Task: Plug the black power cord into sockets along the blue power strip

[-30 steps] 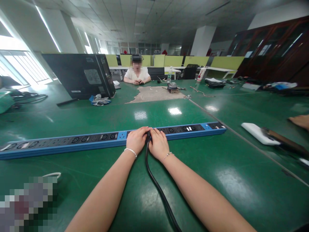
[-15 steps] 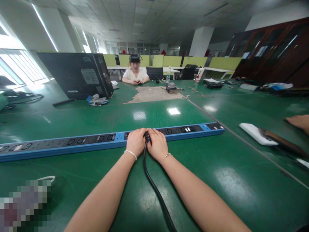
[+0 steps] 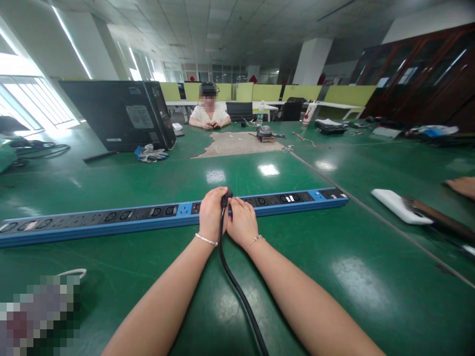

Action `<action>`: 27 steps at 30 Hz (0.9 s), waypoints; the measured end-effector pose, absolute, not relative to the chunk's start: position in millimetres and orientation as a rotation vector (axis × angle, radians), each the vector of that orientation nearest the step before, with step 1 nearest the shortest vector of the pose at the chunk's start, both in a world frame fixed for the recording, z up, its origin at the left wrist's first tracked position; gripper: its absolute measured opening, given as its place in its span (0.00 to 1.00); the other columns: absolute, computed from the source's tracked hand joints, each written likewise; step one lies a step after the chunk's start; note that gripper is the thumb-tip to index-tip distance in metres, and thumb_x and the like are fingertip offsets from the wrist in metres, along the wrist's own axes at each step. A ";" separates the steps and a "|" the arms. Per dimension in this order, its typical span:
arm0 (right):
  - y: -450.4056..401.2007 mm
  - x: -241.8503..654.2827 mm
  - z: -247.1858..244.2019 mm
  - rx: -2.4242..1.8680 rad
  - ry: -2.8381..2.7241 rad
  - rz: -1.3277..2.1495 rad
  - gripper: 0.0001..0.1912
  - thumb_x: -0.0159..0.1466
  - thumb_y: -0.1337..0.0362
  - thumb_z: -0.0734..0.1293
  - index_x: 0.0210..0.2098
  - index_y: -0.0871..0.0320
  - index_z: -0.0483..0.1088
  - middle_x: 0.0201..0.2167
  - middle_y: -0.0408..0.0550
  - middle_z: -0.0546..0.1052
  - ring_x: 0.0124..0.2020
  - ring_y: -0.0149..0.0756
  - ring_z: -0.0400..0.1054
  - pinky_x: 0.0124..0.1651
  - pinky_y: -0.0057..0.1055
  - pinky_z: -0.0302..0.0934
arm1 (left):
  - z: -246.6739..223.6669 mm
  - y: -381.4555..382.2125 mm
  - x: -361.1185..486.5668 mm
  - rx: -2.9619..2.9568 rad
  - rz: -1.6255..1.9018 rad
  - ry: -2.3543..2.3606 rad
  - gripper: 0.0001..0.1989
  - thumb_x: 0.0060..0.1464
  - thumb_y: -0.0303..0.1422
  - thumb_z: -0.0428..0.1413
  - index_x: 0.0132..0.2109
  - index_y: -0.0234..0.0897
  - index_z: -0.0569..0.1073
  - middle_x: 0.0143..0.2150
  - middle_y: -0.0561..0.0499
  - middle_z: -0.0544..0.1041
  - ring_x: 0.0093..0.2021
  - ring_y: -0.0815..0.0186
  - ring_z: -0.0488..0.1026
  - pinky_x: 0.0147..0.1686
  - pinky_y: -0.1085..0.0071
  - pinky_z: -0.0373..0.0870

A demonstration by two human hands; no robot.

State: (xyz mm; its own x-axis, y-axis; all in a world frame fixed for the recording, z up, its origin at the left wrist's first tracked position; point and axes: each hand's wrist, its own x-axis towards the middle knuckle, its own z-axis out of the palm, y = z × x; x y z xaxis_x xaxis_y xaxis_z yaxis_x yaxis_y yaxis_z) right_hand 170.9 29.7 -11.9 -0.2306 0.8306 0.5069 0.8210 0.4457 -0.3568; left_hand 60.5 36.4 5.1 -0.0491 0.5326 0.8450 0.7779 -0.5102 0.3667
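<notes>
A long blue power strip (image 3: 122,229) with a black socket face lies crosswise on the green table. My left hand (image 3: 211,210) is closed on a black power plug (image 3: 226,199), holding it over the strip's middle. From the plug a thick black cable (image 3: 237,287) runs down between my forearms toward me. My right hand (image 3: 242,220) lies just to the right of the plug, its fingers bent over the strip and gripping it. The plug's pins and the socket under it are hidden.
A black computer case (image 3: 122,116) stands back left, with gloves (image 3: 151,153) beside it. A person (image 3: 210,114) sits across the table (image 3: 178,287). To the right lie a white power bank-like block (image 3: 395,205) and a brown object (image 3: 441,215). A blurred item (image 3: 40,311) is front left.
My left hand has risen and tilted slightly with the plug, which now shows higher above the strip. My right hand has stayed on the strip. The view has shifted slightly.
</notes>
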 end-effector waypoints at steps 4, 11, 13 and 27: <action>28.8 173.2 -12.0 -1.342 -2.095 0.005 0.25 0.57 0.70 0.59 0.54 0.61 0.63 0.56 0.52 0.67 0.60 0.39 0.55 0.61 0.40 0.45 | 18.1 36.6 42.5 -1.981 -1.597 -1.612 0.12 0.55 0.34 0.50 0.46 0.37 0.67 0.42 0.46 0.76 0.42 0.62 0.73 0.44 0.63 0.68; 30.4 175.1 -13.0 -1.314 -2.100 0.017 0.24 0.56 0.70 0.59 0.53 0.61 0.65 0.57 0.51 0.67 0.59 0.39 0.55 0.61 0.40 0.45 | 22.1 32.9 -46.8 -2.153 -1.512 -2.029 0.16 0.51 0.38 0.51 0.46 0.37 0.65 0.39 0.46 0.76 0.40 0.60 0.74 0.42 0.63 0.69; 31.0 175.3 -13.4 -1.313 -2.101 0.014 0.24 0.56 0.70 0.59 0.53 0.61 0.65 0.57 0.51 0.67 0.59 0.40 0.55 0.61 0.40 0.45 | 23.0 27.6 -63.2 -2.245 -1.393 -2.048 0.18 0.51 0.41 0.50 0.47 0.37 0.65 0.39 0.46 0.76 0.39 0.60 0.74 0.41 0.64 0.69; 31.7 175.4 -14.7 -1.308 -2.094 0.019 0.25 0.56 0.70 0.59 0.53 0.60 0.65 0.57 0.50 0.67 0.60 0.39 0.55 0.62 0.40 0.44 | 13.0 20.4 -82.1 -2.294 -0.996 -2.045 0.19 0.54 0.45 0.47 0.49 0.40 0.66 0.39 0.46 0.75 0.36 0.61 0.73 0.38 0.63 0.69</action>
State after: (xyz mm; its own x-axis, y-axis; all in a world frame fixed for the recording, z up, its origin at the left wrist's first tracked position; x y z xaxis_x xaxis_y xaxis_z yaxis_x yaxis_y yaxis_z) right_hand 175.4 31.7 -14.7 -0.2820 0.8057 0.5209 0.7961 0.4995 -0.3416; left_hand -82.1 20.4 13.0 0.0104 0.9245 0.3809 0.8701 -0.1962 0.4522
